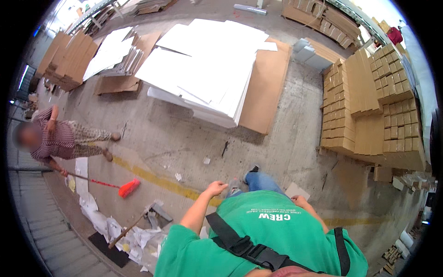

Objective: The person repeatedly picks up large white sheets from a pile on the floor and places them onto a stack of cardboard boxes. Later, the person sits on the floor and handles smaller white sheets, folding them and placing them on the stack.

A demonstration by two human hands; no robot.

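My left hand point(216, 189) is held out beside my hip, its fingers curled together. A small clear, glassy shape point(234, 183) shows just past its fingertips, over my shoe; I cannot make out whether the fingers grip it. On the other side, my right hand point(301, 201) hangs low by my waist, partly covered by my green shirt point(258, 221). A pale flat piece of board point(297, 189) appears right behind that hand. Whether the hand touches it or it lies on the floor, I cannot tell.
White sheets point(207, 69) are piled ahead on brown cardboard point(267, 87). Bundled cardboard stacks point(364, 106) stand at right. On the left, a person point(60, 134) holds a red broom point(128, 188). Scrap paper point(134, 235) and a wooden-handled tool point(127, 231) lie near left.
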